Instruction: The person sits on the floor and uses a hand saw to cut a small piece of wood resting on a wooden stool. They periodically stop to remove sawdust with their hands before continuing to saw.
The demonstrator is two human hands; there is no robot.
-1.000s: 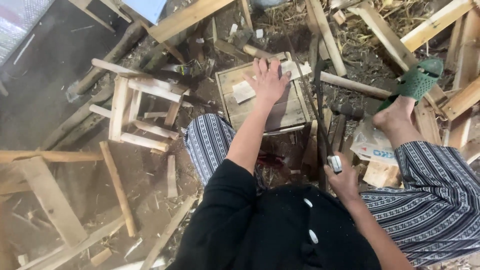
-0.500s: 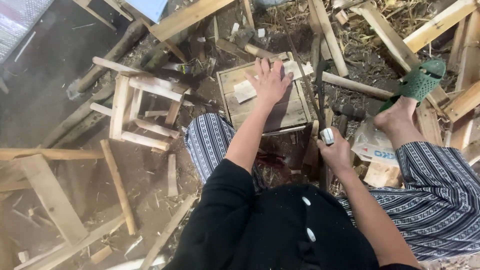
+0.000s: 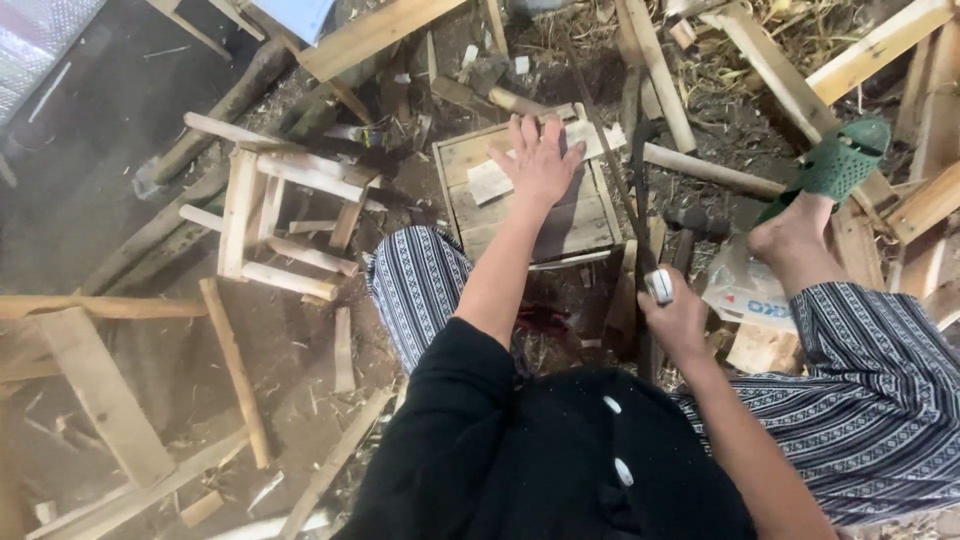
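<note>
Dark, packed earth strewn with wood chips, straw and offcuts fills the view from above, where a seated person in a black top and striped trousers works among scattered timber. Directly ahead sits a small slatted wooden box (image 3: 525, 205), its top of pale boards facing up, with a small flat piece of light wood (image 3: 490, 182) lying across it. The left hand (image 3: 540, 160) is spread flat on that top, fingers fanned and palm down, pressing rather than gripping anything. The right hand (image 3: 675, 318) is closed in a fist around the handle of a handsaw (image 3: 637, 190), whose dark, narrow blade runs away from the body along the right edge of the box; whether the teeth touch the wood cannot be told. The box looks stiff and fairly light, with rough edges that could splinter, so it seems best steadied by a flat palm on top or taken by its side rails. The blade looks thin and likely to flex, so the handle is the safe place to hold it. To the left lies a rough wooden stool frame (image 3: 275, 215) on its side, well apart from the box. At the right a bare foot (image 3: 790, 235) rests in a green sandal (image 3: 835, 165) among long planks (image 3: 385, 30).
</note>
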